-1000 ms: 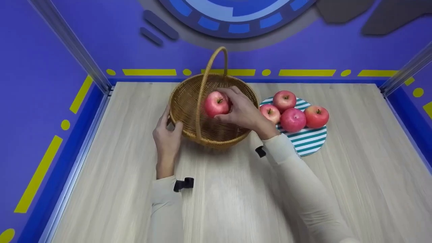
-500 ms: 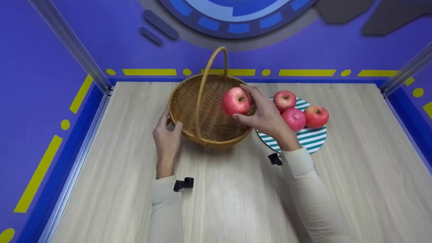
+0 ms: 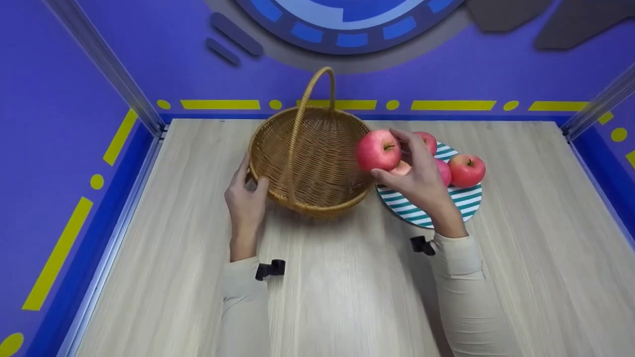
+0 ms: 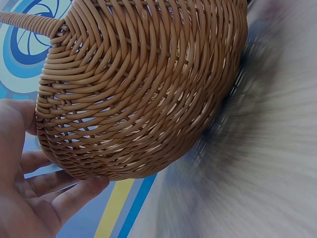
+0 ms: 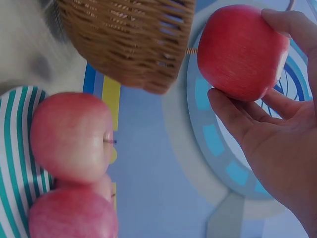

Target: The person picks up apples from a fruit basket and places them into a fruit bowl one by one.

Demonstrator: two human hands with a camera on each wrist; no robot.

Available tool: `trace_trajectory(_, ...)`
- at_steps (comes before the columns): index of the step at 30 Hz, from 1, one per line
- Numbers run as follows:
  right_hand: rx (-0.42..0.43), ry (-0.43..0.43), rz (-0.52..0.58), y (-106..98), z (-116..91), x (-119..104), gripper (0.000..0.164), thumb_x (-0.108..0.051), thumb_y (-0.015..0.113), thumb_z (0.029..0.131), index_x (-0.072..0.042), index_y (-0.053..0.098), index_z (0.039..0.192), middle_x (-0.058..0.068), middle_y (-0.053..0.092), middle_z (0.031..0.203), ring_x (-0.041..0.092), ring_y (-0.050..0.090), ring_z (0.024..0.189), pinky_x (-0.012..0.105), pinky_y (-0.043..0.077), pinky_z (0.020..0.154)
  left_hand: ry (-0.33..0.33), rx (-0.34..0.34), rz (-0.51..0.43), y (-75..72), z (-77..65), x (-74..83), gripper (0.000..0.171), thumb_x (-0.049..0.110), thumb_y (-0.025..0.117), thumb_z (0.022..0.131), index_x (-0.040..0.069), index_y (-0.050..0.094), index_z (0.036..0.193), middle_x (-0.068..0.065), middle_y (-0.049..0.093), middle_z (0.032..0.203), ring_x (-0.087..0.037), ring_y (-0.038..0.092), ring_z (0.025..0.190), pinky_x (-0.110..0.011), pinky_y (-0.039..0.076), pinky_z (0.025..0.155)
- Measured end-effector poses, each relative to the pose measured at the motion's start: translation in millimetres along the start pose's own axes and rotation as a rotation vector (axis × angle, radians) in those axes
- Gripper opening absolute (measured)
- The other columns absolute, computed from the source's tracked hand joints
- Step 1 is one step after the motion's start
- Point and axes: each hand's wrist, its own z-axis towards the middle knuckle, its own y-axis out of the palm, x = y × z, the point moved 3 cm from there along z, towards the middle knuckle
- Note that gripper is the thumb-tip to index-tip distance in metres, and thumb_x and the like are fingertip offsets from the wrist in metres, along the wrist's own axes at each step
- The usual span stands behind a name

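My left hand [image 3: 245, 206] holds the brown wicker basket [image 3: 322, 210] at its left side, thumb toward the front and fingers along the wall. In the left wrist view, the fingertips press against the basket's weave [image 4: 133, 99]. Just right of the basket rim, my right hand [image 3: 421, 181] grips a red apple [image 3: 378, 150] between thumb and fingers, raised above the table. Its smooth red side [image 5: 240, 54] faces the right wrist view. Behind that hand, several apples [image 3: 467, 170] sit on a round green-and-white striped plate [image 3: 459, 206], some partly hidden by the hand.
The basket's tall arched handle [image 3: 307, 91] stands up over its opening. A pale wood tabletop [image 3: 317, 287] lies under everything. Blue printed panels [image 3: 198, 74] enclose the back and both sides, joined by metal posts [image 3: 104, 59] at the corners.
My right hand has carried the apple from over the basket's inside rightward past the rim, toward the striped plate. The left hand and basket have stayed in place.
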Motion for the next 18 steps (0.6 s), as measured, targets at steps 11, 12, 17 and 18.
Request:
trace_trajectory(11, 0.034, 0.030, -0.030, -27, -15, 14, 0.087, -0.012, 0.092, 0.083, -0.006, 0.046, 0.156, 0.006, 0.052, 0.151, 0.024, 0.050, 0.133, 0.024, 0.050, 0.103, -0.003, -0.003, 0.045, 0.1, 0.0, 0.1, 0.065, 0.003, 0.062, 0.093, 0.008, 0.052, 0.157, -0.017, 0.059, 0.149, -0.033, 0.066, 0.124, -0.044, 0.059, 0.096)
trace_trajectory(12, 0.037, 0.034, -0.039, -29, -16, 15, 0.087, -0.011, 0.091, 0.083, -0.006, 0.046, 0.157, 0.007, 0.052, 0.151, 0.025, 0.050, 0.133, 0.025, 0.050, 0.103, -0.005, -0.004, 0.044, 0.2, -0.1, 0.2, 0.066, 0.003, 0.062, 0.093, 0.008, 0.052, 0.157, -0.017, 0.059, 0.149, -0.033, 0.066, 0.125, -0.044, 0.059, 0.095)
trace_trajectory(17, 0.045, 0.055, -0.049, -37, -22, 22, 0.086, -0.012, 0.091, 0.084, -0.004, 0.046, 0.157, 0.007, 0.052, 0.152, 0.026, 0.051, 0.133, 0.029, 0.049, 0.107, -0.001, 0.002, 0.038, 0.2, -0.4, 0.8, 0.065, 0.002, 0.062, 0.092, 0.008, 0.053, 0.157, -0.017, 0.059, 0.149, -0.031, 0.066, 0.125, -0.043, 0.059, 0.095)
trace_trajectory(18, 0.045, 0.058, -0.051, -39, -23, 24, 0.087, -0.012, 0.091, 0.084, -0.004, 0.045, 0.158, 0.008, 0.052, 0.152, 0.027, 0.051, 0.134, 0.030, 0.049, 0.107, 0.002, 0.003, 0.034, 0.3, -0.5, 0.8, 0.065, 0.001, 0.062, 0.092, 0.008, 0.053, 0.156, -0.017, 0.059, 0.149, -0.031, 0.066, 0.125, -0.044, 0.059, 0.095)
